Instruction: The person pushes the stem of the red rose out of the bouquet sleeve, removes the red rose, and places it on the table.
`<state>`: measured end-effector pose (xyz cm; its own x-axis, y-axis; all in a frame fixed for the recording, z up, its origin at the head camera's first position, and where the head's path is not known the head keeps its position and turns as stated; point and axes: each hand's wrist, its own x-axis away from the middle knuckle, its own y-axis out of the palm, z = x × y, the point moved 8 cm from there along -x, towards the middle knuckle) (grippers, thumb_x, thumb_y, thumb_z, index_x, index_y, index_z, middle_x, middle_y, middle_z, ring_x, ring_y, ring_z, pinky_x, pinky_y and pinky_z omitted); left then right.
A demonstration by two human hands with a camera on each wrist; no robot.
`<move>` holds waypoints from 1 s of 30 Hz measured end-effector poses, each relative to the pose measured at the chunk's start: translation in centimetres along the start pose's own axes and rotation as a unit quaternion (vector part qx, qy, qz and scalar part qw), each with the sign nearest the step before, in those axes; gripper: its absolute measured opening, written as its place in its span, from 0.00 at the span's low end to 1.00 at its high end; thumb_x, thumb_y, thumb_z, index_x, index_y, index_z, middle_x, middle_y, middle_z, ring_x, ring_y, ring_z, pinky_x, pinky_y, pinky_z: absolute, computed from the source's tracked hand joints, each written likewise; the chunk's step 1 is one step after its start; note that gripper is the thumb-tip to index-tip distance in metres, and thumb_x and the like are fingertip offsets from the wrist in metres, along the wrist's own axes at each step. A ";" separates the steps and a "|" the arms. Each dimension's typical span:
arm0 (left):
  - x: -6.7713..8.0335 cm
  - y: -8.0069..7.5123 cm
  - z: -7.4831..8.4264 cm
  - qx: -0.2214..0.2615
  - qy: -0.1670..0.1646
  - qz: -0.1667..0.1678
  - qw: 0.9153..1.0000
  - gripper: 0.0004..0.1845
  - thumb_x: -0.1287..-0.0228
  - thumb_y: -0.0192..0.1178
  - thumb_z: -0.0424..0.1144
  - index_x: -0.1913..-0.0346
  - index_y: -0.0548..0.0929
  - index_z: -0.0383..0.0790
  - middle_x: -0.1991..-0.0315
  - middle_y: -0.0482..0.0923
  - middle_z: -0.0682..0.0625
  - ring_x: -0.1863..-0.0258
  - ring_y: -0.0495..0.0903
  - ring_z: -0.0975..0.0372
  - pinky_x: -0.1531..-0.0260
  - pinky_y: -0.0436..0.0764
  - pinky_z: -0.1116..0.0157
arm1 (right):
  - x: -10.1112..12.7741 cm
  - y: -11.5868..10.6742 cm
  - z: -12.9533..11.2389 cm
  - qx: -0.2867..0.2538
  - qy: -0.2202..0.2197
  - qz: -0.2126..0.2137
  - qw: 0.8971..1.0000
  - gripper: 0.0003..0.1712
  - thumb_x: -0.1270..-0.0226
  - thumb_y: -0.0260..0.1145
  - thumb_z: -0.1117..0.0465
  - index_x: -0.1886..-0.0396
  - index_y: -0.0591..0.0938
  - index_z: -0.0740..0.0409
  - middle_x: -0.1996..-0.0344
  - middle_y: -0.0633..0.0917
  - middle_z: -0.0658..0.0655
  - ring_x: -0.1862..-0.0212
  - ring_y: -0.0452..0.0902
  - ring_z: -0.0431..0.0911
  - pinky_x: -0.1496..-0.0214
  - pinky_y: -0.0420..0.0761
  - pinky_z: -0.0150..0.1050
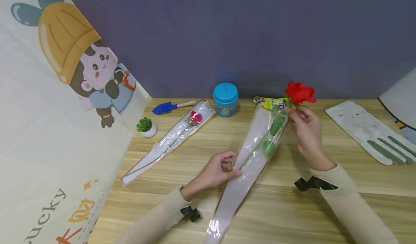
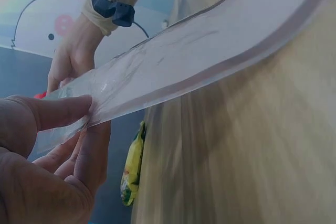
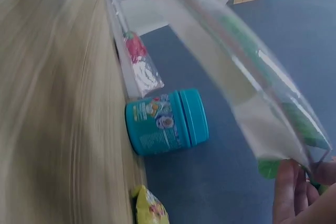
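A long, tapered clear plastic flower sleeve is held above a light wooden table, between two bare hands in beige sleeves. The sleeve's lower half is pinched by the left hand, thumb on top and fingers curled beneath, a grip seen close in the left wrist view, where the film is pressed between the thumb and fingers. At the sleeve's open upper end, the green stem just under the bloom of a red artificial rose is pinched by the right hand; the bloom stands clear of the sleeve's mouth, while the stem and green leaves lie inside the plastic. A second rose wrapped in its own clear sleeve is laid flat on the table to the left, well apart from the hands. Behind it, against the grey-blue wall, a small blue trowel with a wooden handle and a teal round lidded tub are seen, with a yellow printed packet partly hidden behind the held sleeve. A tiny green potted plant in a white pot is set near the left edge, and a pair of white and grey gloves is laid at the far right.
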<state>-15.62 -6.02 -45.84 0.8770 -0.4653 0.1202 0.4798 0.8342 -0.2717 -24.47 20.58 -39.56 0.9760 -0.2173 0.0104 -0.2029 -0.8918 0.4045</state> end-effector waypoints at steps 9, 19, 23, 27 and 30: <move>0.6 -1.2 -0.2 -0.023 0.016 -0.014 1.000 0.28 0.40 0.74 0.31 0.36 0.79 0.32 0.51 0.87 0.37 0.61 0.82 0.67 0.54 0.85 0.75 | -0.9 -1.7 -1.7 -0.017 -0.026 0.037 0.999 0.08 0.29 0.66 0.71 0.55 0.87 0.60 0.62 0.93 0.50 0.70 0.85 0.37 0.76 0.82 0.26; 1.9 -2.9 -1.8 -0.069 -0.003 -0.016 0.997 0.29 0.41 0.75 0.31 0.36 0.80 0.37 0.56 0.87 0.43 0.61 0.83 0.66 0.53 0.86 0.72 | -2.4 -3.1 -5.8 -0.044 -0.083 0.067 0.993 0.07 0.32 0.68 0.73 0.57 0.86 0.64 0.67 0.93 0.54 0.75 0.83 0.41 0.85 0.73 0.26; 2.3 -3.6 -2.3 -0.064 0.001 -0.016 0.998 0.28 0.41 0.75 0.31 0.38 0.80 0.35 0.61 0.84 0.44 0.64 0.81 0.67 0.54 0.86 0.73 | -3.3 -4.1 -8.0 -0.071 -0.124 0.070 0.987 0.07 0.35 0.70 0.75 0.58 0.84 0.69 0.69 0.91 0.58 0.78 0.80 0.43 0.86 0.74 0.28; 2.6 -4.2 -2.7 -0.059 0.005 -0.017 0.998 0.27 0.42 0.75 0.30 0.39 0.79 0.32 0.66 0.80 0.46 0.67 0.79 0.68 0.57 0.86 0.73 | -3.9 -5.4 -10.0 -0.076 -0.155 0.087 0.981 0.05 0.36 0.71 0.75 0.63 0.82 0.70 0.75 0.87 0.59 0.79 0.73 0.43 0.87 0.65 0.29; 2.7 -4.9 -3.2 -0.064 -0.002 -0.008 0.998 0.27 0.42 0.75 0.30 0.39 0.79 0.33 0.67 0.78 0.49 0.67 0.79 0.67 0.57 0.86 0.73 | -4.1 -6.4 -10.9 -0.045 -0.173 0.110 0.978 0.06 0.36 0.71 0.73 0.66 0.81 0.68 0.78 0.84 0.57 0.77 0.70 0.44 0.86 0.57 0.30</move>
<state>-15.68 -12.30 -47.23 0.8693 -0.4772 0.1290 0.4869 0.7817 -0.3897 -26.30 31.53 -32.20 0.8214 -0.5352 -0.1970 -0.3826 -0.7732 0.5057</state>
